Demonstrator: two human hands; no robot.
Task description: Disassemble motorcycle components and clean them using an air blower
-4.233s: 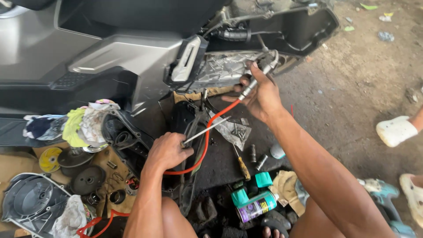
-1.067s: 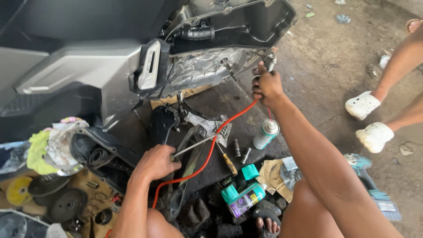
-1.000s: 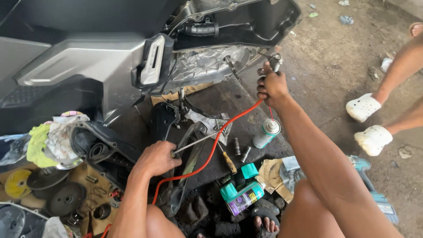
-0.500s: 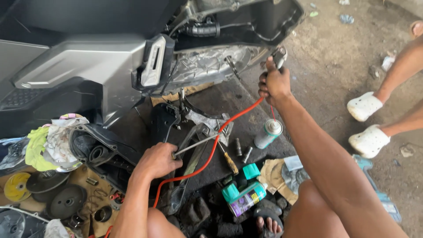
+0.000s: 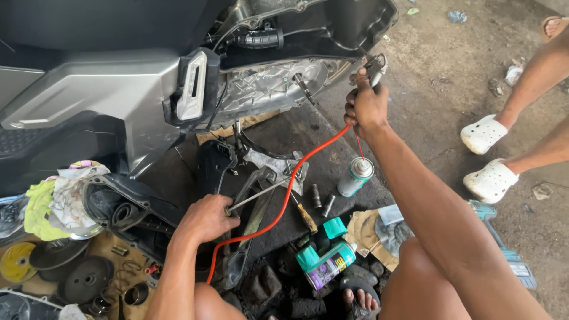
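two hands at work: both belong to the person wearing the camera, who is seated on the ground before an opened scooter engine case [image 5: 278,86].
right hand [image 5: 366,108]: closed in a fist around an air blow gun [image 5: 373,65], held at 1 o'clock in the view; the nozzle end sits near the rim of the black cover [image 5: 332,29], so the grip keeps the tool aimed toward the case.
red hose [image 5: 284,204]: runs from the right hand down toward 7 o'clock, passing just beside the left hand; its slack lies over the dark mat.
left hand [image 5: 207,218]: curled shut around the handle end of a long metal rod [image 5: 261,194], at 7 o'clock; the rod points toward 2 o'clock, resting low over the parts on the ground.
nearby items: spray can [image 5: 355,176] upright at 4 o'clock of the case; teal-capped bottle [image 5: 326,264] lying on its side at 6 o'clock; round black parts [image 5: 80,278] at 8 o'clock on cardboard.
other person: two feet in white clogs [image 5: 489,157] at 3 o'clock, well apart from the work.
hidden or unclear: blow gun trigger is covered by the fingers, so pressing cannot be told; hose far end is cut off behind the left forearm; rod tip is lost among metal brackets.
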